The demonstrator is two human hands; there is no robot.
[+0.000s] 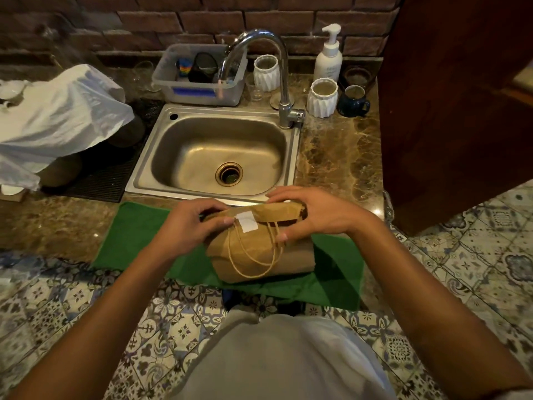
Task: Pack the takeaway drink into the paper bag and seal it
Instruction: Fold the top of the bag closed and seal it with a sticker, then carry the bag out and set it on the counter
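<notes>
A brown paper bag point(259, 249) stands on a green cloth point(331, 272) at the counter's front edge, its top folded over toward me. A white sticker point(248, 222) sits across the fold, and the bag's twine handles point(253, 255) hang down the front. My left hand point(190, 223) grips the folded top at its left end, thumb beside the sticker. My right hand point(314, 215) holds the fold's right end, thumb pressed on the front. The drink is hidden from view.
A steel sink point(219, 157) with a tall tap point(277, 67) lies just behind the bag. White ribbed cups point(321, 96), a blue mug point(353, 101), a pump bottle point(328, 56) and a plastic bin point(199, 73) stand at the back. A white plastic bag point(57, 116) lies left; wooden panel point(455, 96) right.
</notes>
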